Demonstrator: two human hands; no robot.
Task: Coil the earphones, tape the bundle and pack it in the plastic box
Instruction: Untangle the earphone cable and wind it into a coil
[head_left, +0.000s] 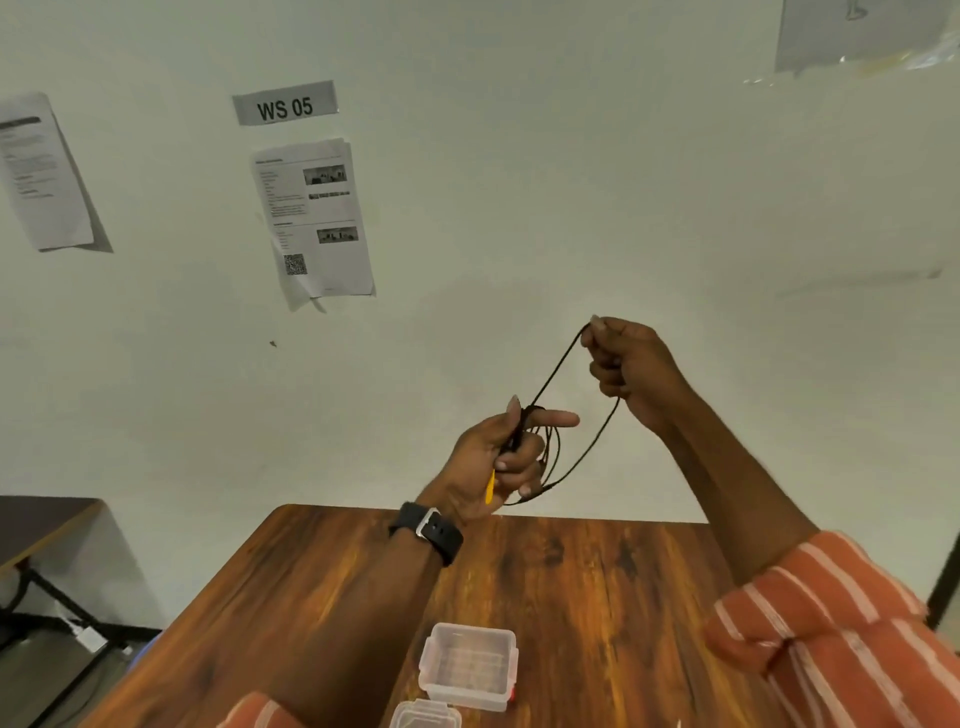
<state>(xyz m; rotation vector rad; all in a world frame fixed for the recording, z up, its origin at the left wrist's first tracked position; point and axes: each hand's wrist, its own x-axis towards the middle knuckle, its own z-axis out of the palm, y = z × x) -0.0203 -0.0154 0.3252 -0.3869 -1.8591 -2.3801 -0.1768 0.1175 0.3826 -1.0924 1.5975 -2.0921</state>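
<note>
Black earphones (558, 374) hang in the air above the table's far edge. My left hand (506, 457) holds several loops of the cord wound over its fingers, index finger pointing right, with a small yellow piece (489, 487) sticking out below the palm. My right hand (631, 371), higher and to the right, pinches the cord; one strand runs taut from it down to the left hand and another sags in a loop below. A clear plastic box (468, 666) stands open on the wooden table (597, 582) near me, its lid (426, 717) lying in front.
A small red object (513, 694) peeks out beside the box's right corner. The white wall behind carries a "WS 05" sign (285, 103) and taped paper sheets (314, 221). Another table (36, 525) with black legs stands at the left.
</note>
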